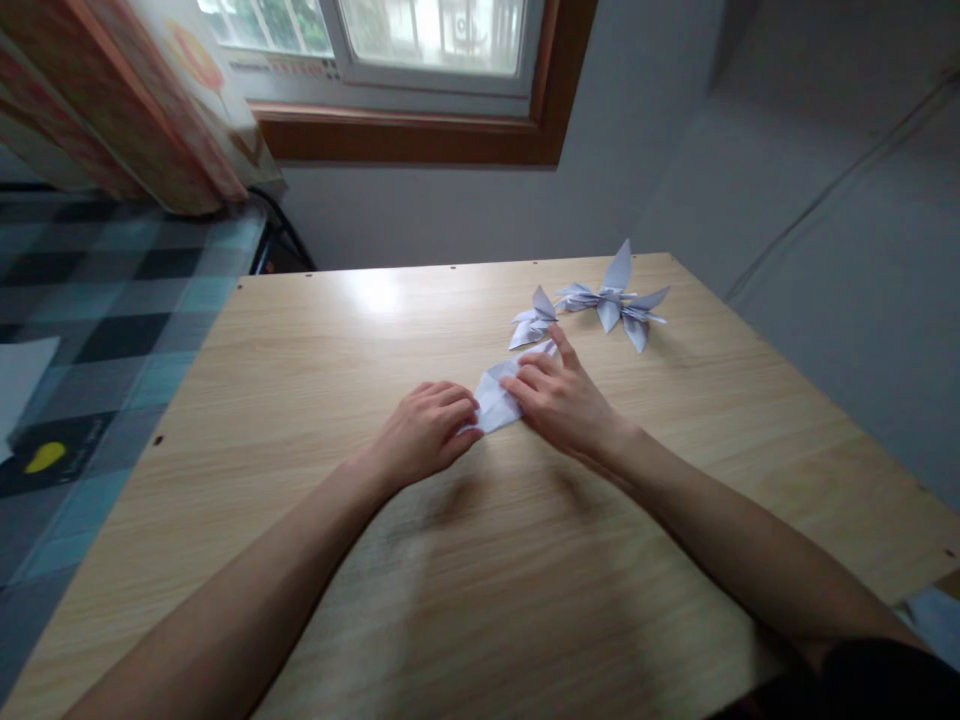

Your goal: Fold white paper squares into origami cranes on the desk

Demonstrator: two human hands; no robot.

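A piece of folded white paper [496, 398] lies at a slant on the wooden table [315, 370], between my hands. My left hand [435, 425] closes on its left end, thumb on the near side and fingers curled over it. My right hand [559, 395] holds the other end, its fingers bent on the paper and the index finger stretched forward. Just beyond that fingertip sits a small folded paper flower [534, 322] with pointed petals. Parts of the paper are hidden under my fingers.
More folded paper flowers [613, 300] stand in a cluster at the table's far right. A window with a brown frame [420, 140] is in the wall behind. To the left are a curtain [142, 110] and a checked cloth [112, 270] with white paper [22, 385] on it.
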